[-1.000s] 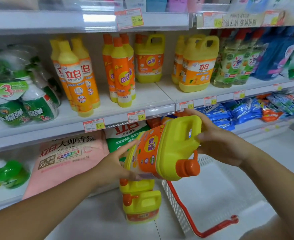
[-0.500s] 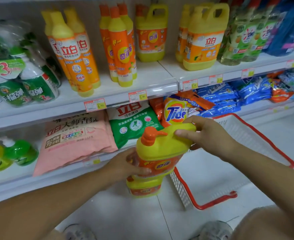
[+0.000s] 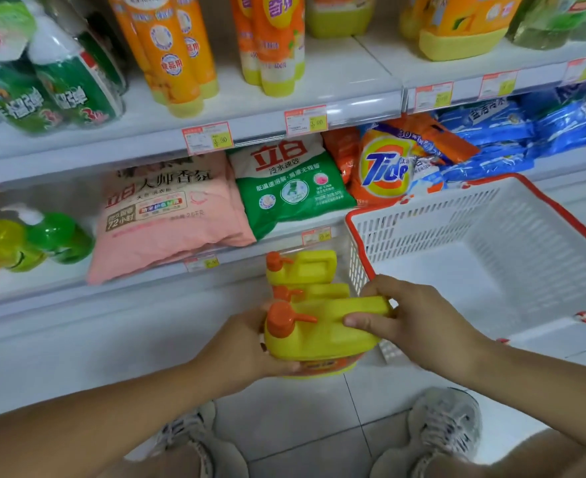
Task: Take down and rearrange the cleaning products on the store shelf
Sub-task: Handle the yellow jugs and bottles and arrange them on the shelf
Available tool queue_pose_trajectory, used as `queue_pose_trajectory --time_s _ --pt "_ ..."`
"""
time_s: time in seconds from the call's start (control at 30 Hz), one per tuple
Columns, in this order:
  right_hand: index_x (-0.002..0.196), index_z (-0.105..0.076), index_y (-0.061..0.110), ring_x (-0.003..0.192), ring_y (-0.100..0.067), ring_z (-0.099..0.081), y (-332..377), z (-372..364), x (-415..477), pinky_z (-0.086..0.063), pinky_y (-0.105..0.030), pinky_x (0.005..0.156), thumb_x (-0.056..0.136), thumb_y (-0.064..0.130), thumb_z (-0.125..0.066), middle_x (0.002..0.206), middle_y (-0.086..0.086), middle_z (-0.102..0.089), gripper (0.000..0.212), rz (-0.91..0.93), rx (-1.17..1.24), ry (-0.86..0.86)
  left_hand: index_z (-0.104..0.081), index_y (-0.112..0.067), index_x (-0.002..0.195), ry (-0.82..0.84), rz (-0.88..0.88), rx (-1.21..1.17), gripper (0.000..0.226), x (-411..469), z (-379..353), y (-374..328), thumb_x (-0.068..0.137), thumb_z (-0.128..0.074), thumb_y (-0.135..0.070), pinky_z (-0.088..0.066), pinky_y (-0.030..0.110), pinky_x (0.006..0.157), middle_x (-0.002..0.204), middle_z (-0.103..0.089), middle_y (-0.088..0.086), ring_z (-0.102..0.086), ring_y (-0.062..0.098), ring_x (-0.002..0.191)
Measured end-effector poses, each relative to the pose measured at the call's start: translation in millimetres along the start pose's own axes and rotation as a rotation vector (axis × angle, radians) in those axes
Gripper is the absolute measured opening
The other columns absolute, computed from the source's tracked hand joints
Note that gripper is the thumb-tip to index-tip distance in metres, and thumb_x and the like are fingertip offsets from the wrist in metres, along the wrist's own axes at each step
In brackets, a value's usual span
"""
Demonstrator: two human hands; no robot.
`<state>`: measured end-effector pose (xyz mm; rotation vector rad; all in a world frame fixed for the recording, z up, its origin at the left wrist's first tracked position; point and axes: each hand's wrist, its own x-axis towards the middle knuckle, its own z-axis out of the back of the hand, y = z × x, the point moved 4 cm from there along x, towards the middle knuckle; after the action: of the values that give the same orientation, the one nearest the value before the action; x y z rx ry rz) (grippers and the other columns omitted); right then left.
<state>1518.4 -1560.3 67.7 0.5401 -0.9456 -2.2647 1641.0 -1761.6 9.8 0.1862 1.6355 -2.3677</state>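
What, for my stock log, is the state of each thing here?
Near jug, upright, capped, held in both hands.
Left hand, grips the near jug's side.
Right hand, grips its handle.
Middle jug, upright, capped.
Far jug, upright, capped.
Basket, upright on the floor.
Pink bag, lying flat.
Tide bag, lying flat.

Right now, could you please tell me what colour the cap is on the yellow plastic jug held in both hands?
Orange cap, clearest in the head view.
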Motion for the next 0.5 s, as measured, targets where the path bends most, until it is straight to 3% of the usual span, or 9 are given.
queue_pose_trajectory --time_s 0.07,0.13,0.2,0.27,0.37,0.5 --pt "0.080 -0.054 0.041 0.062 0.005 -0.055 -15.2 -21.5 3.2 -0.041 -0.015 0.059 0.066 0.066 -0.064 0.064 0.017 -0.057 0.031 -0.043 -0.020 0.064 -0.057 -0.068 0.103 0.014 0.018 0.028 0.073 0.4 -8.4 17.9 0.054 -0.095 -0.029 -0.048 0.009 0.082 0.106 -0.065 -0.037 -0.063 -0.011 0.100" --pt "0.080 -0.051 0.042 0.061 0.007 -0.053 -32.7 -44.0 6.9 -0.038 -0.014 0.059 0.075 0.054 -0.072 0.064 0.017 -0.054 0.025 -0.072 -0.026 0.120 -0.059 -0.060 0.108 0.000 0.041 0.053 0.066 3.2 -18.4 39.2 0.052 -0.090 -0.044 -0.048 0.010 0.084 0.107 -0.064 -0.037 -0.062 -0.013 0.101" --pt "0.086 -0.054 0.035 0.065 0.002 -0.052 -49.6 -64.3 10.3 -0.036 -0.016 0.061 0.080 0.046 -0.075 0.070 0.017 -0.055 0.024 -0.099 -0.037 0.138 -0.063 -0.035 0.116 -0.031 0.064 0.037 0.065 11.0 -26.7 63.2 0.059 -0.092 -0.035 -0.049 0.013 0.083 0.106 -0.069 -0.024 -0.061 -0.014 0.099" --pt "0.101 -0.060 0.025 0.081 -0.012 -0.059 -61.6 -81.1 13.8 -0.037 -0.022 0.067 0.084 0.046 -0.073 0.087 0.008 -0.064 0.030 -0.129 -0.053 0.134 -0.062 -0.014 0.116 -0.038 0.088 0.034 0.057 21.2 -32.9 83.9 0.067 -0.090 -0.015 -0.045 0.007 0.076 0.103 -0.068 -0.015 -0.059 -0.019 0.091" --pt "0.117 -0.059 0.015 0.102 -0.024 -0.062 -76.4 -99.3 19.1 -0.032 -0.026 0.070 0.087 0.045 -0.070 0.109 -0.007 -0.066 0.044 -0.202 -0.104 0.139 -0.063 -0.014 0.115 -0.032 0.098 0.100 0.058 35.6 -39.4 104.0 0.064 -0.090 -0.008 -0.045 0.008 0.072 0.103 -0.069 -0.008 -0.060 -0.015 0.088" --pt "0.117 -0.057 0.011 0.103 -0.029 -0.061 -90.1 -109.7 25.1 -0.033 -0.028 0.070 0.087 0.043 -0.070 0.111 -0.013 -0.065 0.046 -0.260 -0.080 0.110 -0.062 -0.016 0.121 -0.062 0.109 0.113 0.064 46.4 -47.8 118.3 0.064 -0.090 -0.008 -0.043 0.003 0.073 0.106 -0.069 -0.008 -0.063 0.002 0.095"
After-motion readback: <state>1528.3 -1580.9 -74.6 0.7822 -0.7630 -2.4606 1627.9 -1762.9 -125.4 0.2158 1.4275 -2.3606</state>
